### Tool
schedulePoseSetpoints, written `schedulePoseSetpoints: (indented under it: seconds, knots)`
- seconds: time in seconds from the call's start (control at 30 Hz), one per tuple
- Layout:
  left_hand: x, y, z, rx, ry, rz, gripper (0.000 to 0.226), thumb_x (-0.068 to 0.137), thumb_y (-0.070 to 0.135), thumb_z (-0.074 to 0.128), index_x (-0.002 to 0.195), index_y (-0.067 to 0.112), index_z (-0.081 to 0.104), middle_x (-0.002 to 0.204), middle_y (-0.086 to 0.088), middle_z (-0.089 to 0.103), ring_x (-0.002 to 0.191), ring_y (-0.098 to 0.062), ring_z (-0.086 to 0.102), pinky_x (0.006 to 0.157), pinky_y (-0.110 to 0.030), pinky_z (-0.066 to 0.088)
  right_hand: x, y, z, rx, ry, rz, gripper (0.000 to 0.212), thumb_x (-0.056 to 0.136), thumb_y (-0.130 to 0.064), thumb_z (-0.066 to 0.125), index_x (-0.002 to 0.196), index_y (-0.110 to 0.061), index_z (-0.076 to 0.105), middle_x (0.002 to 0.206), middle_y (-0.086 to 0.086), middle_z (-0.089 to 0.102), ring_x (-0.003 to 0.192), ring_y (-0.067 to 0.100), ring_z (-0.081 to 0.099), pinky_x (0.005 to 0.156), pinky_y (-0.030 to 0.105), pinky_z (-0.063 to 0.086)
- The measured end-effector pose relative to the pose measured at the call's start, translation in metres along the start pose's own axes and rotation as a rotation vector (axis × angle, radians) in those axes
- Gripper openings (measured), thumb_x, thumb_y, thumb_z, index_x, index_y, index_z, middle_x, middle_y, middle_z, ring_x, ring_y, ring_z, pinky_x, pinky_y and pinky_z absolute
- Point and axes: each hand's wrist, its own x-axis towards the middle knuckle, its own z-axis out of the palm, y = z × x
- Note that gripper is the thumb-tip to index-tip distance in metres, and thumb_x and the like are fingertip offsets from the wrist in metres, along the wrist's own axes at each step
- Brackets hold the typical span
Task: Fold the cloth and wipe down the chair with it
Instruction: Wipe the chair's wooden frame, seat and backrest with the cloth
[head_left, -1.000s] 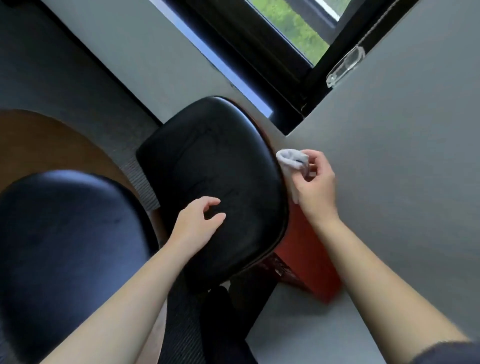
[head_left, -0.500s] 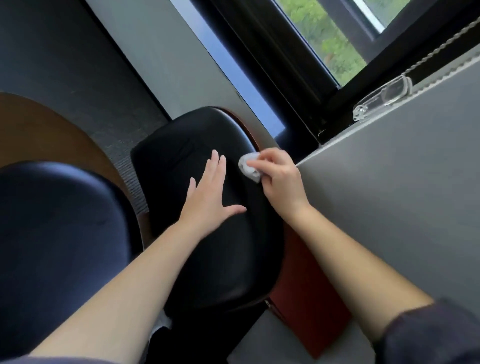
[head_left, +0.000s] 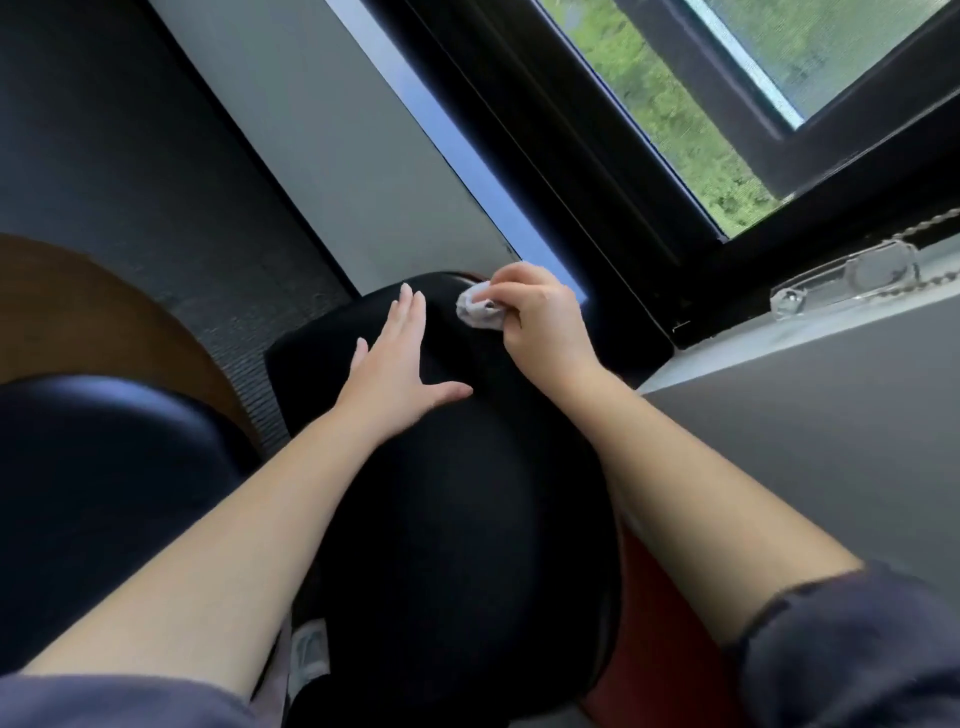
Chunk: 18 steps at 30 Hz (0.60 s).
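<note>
We look down on a black padded chair (head_left: 457, 519) whose glossy cushion fills the middle of the view, and we place everything else by it. Two bare forearms reach over the cushion from its near edge.

The left hand (head_left: 395, 374) lies flat on the chair's far half, fingers straight and together, thumb spread wide. It is open and holds nothing, and we judge that it is steadying the chair. The right hand (head_left: 540, 322) is at the chair's far rim, just right of the left fingertips, its fingers curled round a small pale grey cloth (head_left: 478, 312). The cloth is bunched into a wad that pokes out of the fist's left side and seems to touch the cushion there. We cannot tell how neatly it is folded.

Beyond the chair are a grey wall (head_left: 322, 171) and a dark-framed window (head_left: 675, 104) with greenery outside. To the chair's right is a grey ledge (head_left: 805, 389). To its left are a second dark seat (head_left: 93, 493) and a curved brown wooden surface (head_left: 93, 322). A reddish shell (head_left: 660, 639) shows under the chair's right edge.

We judge that the wiping step is in hand and only beginning. The next move calls for pressing the wad down and drawing it across the cushion toward the near edge in overlapping strokes, with the flat hand shifting out of its path.
</note>
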Motion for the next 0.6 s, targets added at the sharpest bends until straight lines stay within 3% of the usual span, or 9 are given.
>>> schedulePoseSetpoints:
  seconds: [0.13,0.27,0.43,0.6]
  knots:
    - [0.006,-0.006,-0.002,-0.005,-0.059,0.01,0.117,0.079,0.047,0.076,0.157,0.02,-0.008,0.163,0.009,-0.017,0.15,-0.006,-0.008,0.122,-0.053,0.007,0.045,-0.001,0.02,-0.073,-0.161,-0.004,0.031,0.076,-0.013,0.044,0.079,-0.014,0.075,0.086,-0.007,0.06,0.084,0.017,0.058,0.071,0.044,0.052]
    - [0.007,-0.005,-0.006,0.018,-0.086,0.022,0.118,0.08,0.045,0.076,0.157,0.024,-0.011,0.163,0.008,-0.014,0.151,-0.009,0.0,0.121,-0.053,0.006,0.075,-0.006,0.028,-0.288,-0.374,-0.023,0.028,0.077,-0.003,0.049,0.086,-0.013,0.073,0.096,0.001,0.064,0.09,0.026,0.059,0.075,0.039,0.051]
    - [0.008,-0.006,-0.015,0.085,-0.164,0.025,0.113,0.082,0.048,0.073,0.157,0.022,-0.008,0.162,0.01,-0.018,0.151,-0.01,0.001,0.121,-0.053,0.007,-0.001,0.003,-0.017,-0.062,-0.121,0.047,0.036,0.068,-0.001,0.043,0.08,-0.011,0.075,0.09,0.0,0.065,0.086,0.02,0.062,0.074,0.035,0.052]
    - [0.009,-0.01,-0.017,0.166,-0.159,0.051,0.113,0.084,0.046,0.072,0.157,0.021,-0.01,0.162,0.008,-0.02,0.151,-0.012,0.006,0.121,-0.054,0.009,0.002,0.001,-0.018,0.014,-0.09,0.097,0.037,0.071,-0.004,0.042,0.084,-0.01,0.076,0.091,0.003,0.064,0.085,0.021,0.062,0.076,0.038,0.051]
